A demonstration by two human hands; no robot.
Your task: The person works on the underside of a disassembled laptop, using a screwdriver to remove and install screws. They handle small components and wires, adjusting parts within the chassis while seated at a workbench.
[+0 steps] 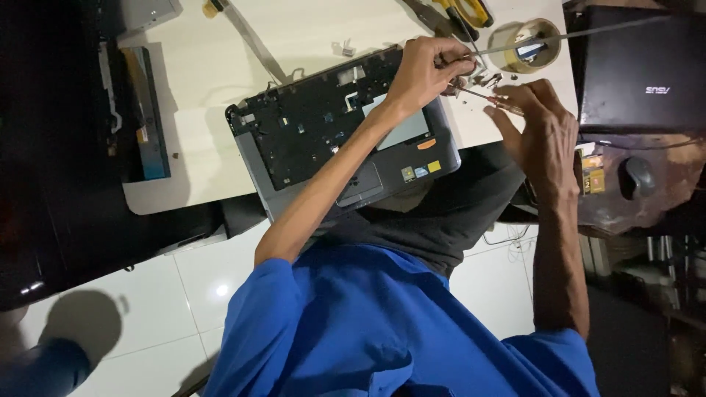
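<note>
A disassembled laptop base (346, 132), black inside with a grey palm rest and touchpad, lies on the white table (206, 73) in front of me. My left hand (423, 70) rests over its far right corner, fingers pinched on the end of a thin metal rod (573, 33) that runs off to the right. My right hand (537, 129) is just right of the laptop and holds a small red-handled screwdriver (504, 101), tip pointing left at small loose parts (482, 77) between the hands.
A tape roll (533, 44) and yellow-handled tools (471, 11) lie at the table's far edge. A closed black laptop (640, 73) and a mouse (636, 176) are at the right. A slim black drive unit (143, 110) lies left. White floor tiles (147, 309) show below.
</note>
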